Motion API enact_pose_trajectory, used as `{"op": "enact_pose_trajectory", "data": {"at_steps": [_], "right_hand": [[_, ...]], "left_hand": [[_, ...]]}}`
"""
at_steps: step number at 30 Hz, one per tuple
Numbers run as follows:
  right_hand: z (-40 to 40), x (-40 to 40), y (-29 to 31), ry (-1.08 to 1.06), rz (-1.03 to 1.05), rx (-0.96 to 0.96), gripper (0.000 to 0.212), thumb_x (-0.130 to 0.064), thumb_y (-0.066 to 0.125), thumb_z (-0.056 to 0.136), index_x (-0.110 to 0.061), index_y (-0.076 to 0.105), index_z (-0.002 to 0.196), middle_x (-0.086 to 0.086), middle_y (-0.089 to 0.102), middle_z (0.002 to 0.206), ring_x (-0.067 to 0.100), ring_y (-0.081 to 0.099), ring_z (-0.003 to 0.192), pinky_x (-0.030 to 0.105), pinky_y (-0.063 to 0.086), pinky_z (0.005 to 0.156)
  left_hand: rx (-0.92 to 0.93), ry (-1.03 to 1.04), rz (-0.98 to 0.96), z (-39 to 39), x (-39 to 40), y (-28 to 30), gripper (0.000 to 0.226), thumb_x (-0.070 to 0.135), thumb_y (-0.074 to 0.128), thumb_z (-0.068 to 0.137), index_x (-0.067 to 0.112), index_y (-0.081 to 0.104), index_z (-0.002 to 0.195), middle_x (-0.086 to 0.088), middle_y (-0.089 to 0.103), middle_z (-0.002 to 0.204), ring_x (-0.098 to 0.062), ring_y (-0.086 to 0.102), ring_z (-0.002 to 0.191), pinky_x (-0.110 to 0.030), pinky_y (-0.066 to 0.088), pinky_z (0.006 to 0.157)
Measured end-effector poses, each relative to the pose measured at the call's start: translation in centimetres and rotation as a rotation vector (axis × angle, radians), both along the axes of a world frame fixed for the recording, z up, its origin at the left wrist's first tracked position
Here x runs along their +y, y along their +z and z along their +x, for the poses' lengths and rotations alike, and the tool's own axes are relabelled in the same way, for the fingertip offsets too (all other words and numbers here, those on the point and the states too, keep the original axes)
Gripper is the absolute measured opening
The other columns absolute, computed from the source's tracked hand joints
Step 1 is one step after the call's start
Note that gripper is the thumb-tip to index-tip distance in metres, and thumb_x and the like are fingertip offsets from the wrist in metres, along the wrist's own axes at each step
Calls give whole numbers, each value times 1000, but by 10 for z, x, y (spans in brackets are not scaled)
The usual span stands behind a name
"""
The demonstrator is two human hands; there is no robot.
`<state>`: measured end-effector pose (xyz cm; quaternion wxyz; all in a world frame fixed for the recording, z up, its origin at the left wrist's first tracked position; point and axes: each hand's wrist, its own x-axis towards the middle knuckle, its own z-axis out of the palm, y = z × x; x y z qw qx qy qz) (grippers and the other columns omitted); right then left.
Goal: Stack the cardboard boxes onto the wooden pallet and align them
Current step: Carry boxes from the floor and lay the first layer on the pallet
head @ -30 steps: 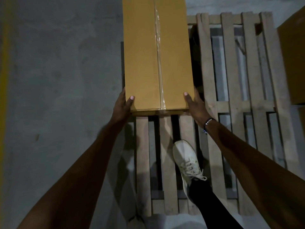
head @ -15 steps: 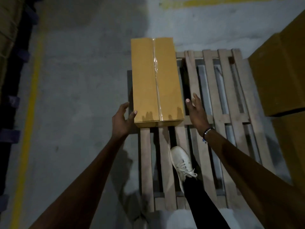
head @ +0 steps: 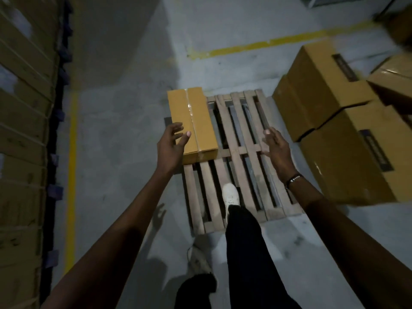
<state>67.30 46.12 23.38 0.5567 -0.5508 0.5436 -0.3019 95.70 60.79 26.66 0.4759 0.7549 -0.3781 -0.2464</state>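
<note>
Ok so biggest change first: the whole view's pulled back, you now see a stack of boxes [head: 347,139] to the right of the wooden pallet [head: 242,152] plus a wall of cartons [head: 22,130] on the left. The cardboard box [head: 192,123] sits on the pallet's far-left corner, long side running w/ the slats, looks flush to the left edge. A sec ago both hands gripped its near end; now left hand [head: 170,144] and right hand [head: 275,146] are off it, fingers spread, holding nothing. So imo box 1 is placed, next one prob comes from the right stack.
</note>
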Motion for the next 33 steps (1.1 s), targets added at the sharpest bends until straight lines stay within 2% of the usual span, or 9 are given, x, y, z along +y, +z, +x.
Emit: {"op": "enact_pose_trajectory", "data": {"at_steps": [2,3,5,8,12,18,22,26,33], "right_hand": [[-44,30,37,-36,0,-32,46,-43,53,109,-24,52,151,2,54,155,21,53,141,45,52,108],[-65,44,55,-63,-4,-39,46,-42,53,109,-24,52,151,3,55,154,20,54,140,44,52,108],[-107,74,86,-113,3,-57,46,-41,52,110,-23,50,153,2,55,155,18,56,139,44,52,109],[-170,114,119,-208,19,-83,47,-39,50,111,-23,47,156,0,57,152,16,58,136,43,51,109],[-252,144,141,-367,-22,-110,49,-43,53,109,-26,49,155,-3,61,147,10,62,129,40,51,105],[-387,152,157,-516,-110,-126,47,-44,52,109,-24,52,151,-1,63,146,13,62,130,38,52,103],[-488,154,157,-556,-139,-118,53,-45,53,108,-18,51,153,0,65,143,13,63,129,29,53,94],[-576,141,158,-566,-149,-96,52,-44,53,109,-16,53,153,-3,67,141,10,65,126,38,53,102],[-666,88,164,-553,-160,-98,51,-44,54,108,-16,54,151,-2,68,139,11,66,126,40,54,102]], "left_hand": [[10,-28,-35,-27,15,34,37,33,67,102,15,61,134,5,65,128,19,60,101,0,44,80],[22,-46,-56,-40,21,50,35,32,67,102,14,62,132,5,66,126,19,60,102,-1,45,80],[38,-92,-89,-70,30,76,32,31,67,103,13,64,129,4,68,122,10,63,106,-11,51,83],[81,-176,-115,-125,36,103,29,34,66,103,15,64,125,5,68,119,-13,68,109,-29,56,83],[127,-296,-148,-204,32,121,25,35,66,103,17,65,121,5,69,115,-20,69,104,-40,58,80],[185,-436,-165,-345,9,129,23,39,65,103,23,64,119,1,69,113,-19,72,102,-42,59,80],[264,-472,-148,-450,-12,131,26,39,64,104,21,63,122,-2,68,115,-18,71,101,-38,59,79],[357,-455,-142,-535,-35,130,30,39,65,103,19,63,125,-2,66,119,-17,71,105,-38,57,76],[368,-436,-113,-628,-69,127,32,40,64,103,18,62,127,-3,66,126,-9,71,102,-26,55,73]]}}
